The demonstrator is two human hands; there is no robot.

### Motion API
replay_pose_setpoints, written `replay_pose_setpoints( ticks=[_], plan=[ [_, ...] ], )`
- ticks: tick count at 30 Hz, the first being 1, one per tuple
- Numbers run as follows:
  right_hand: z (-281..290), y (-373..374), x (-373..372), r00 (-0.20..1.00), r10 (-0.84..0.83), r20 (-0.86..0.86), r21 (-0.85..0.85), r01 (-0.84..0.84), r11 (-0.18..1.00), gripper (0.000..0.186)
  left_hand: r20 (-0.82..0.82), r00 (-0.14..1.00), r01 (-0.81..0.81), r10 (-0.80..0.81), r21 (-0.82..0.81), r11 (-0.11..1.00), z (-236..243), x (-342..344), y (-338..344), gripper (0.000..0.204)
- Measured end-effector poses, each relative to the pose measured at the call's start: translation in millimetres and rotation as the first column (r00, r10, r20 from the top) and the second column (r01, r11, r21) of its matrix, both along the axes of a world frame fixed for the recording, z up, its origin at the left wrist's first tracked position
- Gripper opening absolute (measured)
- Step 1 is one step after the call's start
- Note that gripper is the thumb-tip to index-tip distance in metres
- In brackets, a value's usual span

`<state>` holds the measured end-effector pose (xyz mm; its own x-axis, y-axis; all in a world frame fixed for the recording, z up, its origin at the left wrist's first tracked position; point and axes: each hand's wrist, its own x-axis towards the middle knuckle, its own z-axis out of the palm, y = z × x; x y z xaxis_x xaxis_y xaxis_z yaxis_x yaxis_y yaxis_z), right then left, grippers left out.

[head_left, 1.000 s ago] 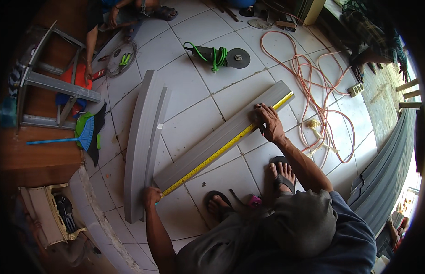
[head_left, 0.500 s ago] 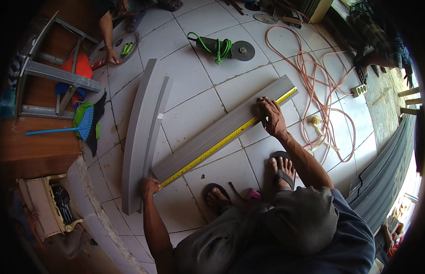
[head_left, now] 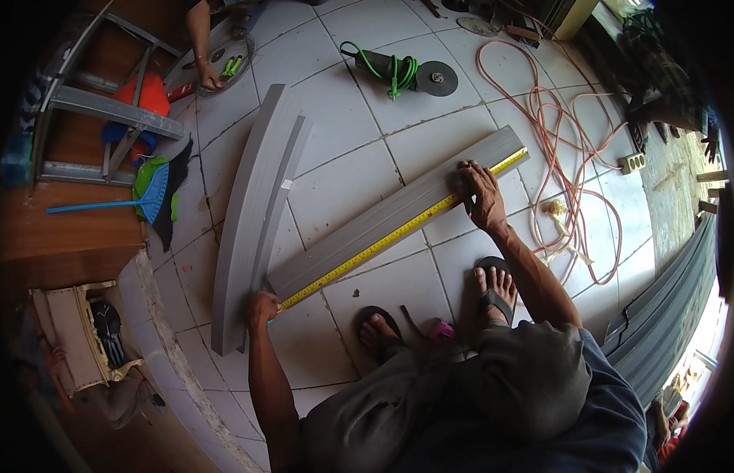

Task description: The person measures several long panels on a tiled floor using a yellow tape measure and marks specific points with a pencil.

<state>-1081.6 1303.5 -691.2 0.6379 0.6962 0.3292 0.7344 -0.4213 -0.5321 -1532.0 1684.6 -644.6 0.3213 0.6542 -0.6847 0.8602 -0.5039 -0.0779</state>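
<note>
A grey profile board (head_left: 402,206) lies diagonally on the tiles, with a yellow tape measure (head_left: 394,236) stretched along it. My left hand (head_left: 263,311) is closed on the tape at the board's near left end; a bit of cyan shows under it. My right hand (head_left: 484,197) presses on the board toward its far end, beside the tape, fingers bent around a small dark item I cannot make out. Two more grey profiles (head_left: 249,213) lie to the left, beside my left hand. A purple object (head_left: 442,331) lies between my feet.
An angle grinder (head_left: 436,79) with green cord lies ahead. Orange cord (head_left: 540,134) and a socket strip (head_left: 631,163) lie right, near corrugated sheets (head_left: 659,292). Left are an aluminium ladder (head_left: 115,110), blue dustpan-like tool (head_left: 152,197) and bag (head_left: 71,339). A co-worker's hand (head_left: 209,75) is at top left.
The view has shifted, so the floor items appear higher and slightly to the right. My hands stay on the tape and board. The co-worker's arm at top left has moved.
</note>
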Motion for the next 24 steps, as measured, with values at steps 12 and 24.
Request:
replay_pose_setpoints(
  ticks=[12,24],
  plan=[
    [-0.2,-0.4,-0.6,1.000,-0.007,-0.001,-0.012,0.007,1.000,0.045,0.016,0.999,-0.044,0.044,-0.013,0.999,-1.2,-0.9,0.8,0.021],
    [0.4,-1.5,0.1,1.000,-0.003,-0.014,-0.014,0.003,1.000,0.049,-0.010,1.000,-0.004,0.004,-0.001,1.000,7.8,8.1,-4.2,0.021]
  ],
)
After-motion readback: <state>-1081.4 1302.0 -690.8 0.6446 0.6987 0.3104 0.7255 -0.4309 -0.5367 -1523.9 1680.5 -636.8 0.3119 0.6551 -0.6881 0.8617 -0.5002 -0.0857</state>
